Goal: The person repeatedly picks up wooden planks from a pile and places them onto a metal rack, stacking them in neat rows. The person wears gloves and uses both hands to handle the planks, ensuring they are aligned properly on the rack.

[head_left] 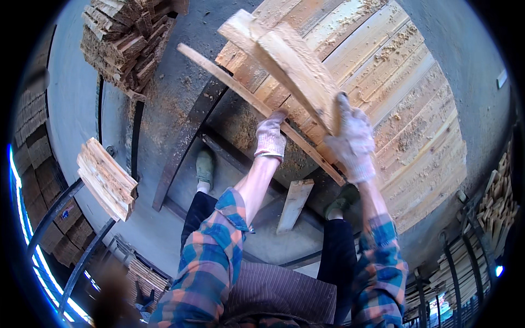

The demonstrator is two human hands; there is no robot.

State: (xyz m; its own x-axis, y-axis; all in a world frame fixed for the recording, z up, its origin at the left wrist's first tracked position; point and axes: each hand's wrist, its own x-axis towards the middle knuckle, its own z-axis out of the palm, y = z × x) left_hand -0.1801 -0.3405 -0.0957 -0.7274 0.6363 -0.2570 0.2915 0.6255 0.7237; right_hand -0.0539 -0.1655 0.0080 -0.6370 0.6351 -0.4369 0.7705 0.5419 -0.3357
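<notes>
My left hand point(272, 135), in a pale work glove, is closed around a long narrow wooden strip point(221, 75). The strip slants from the upper left down past my right hand. My gloved right hand point(353, 143) grips the near end of a thick pale board point(299, 64), which is tilted up and away to the upper left. Motion smears this board, and a second piece point(240, 27) seems to overlap its far end; I cannot tell whether they are separate. Beneath both hands lies a broad layer of planks point(421, 115) set side by side, strewn with shavings.
A stack of rough wood point(123, 52) stands at the far left. A smaller bundle of slats point(106, 179) sits nearer, by black metal bars point(87, 259). A short board point(295, 205) stands between my feet, near a dark metal frame point(180, 134). Racked wood point(496, 202) lies right.
</notes>
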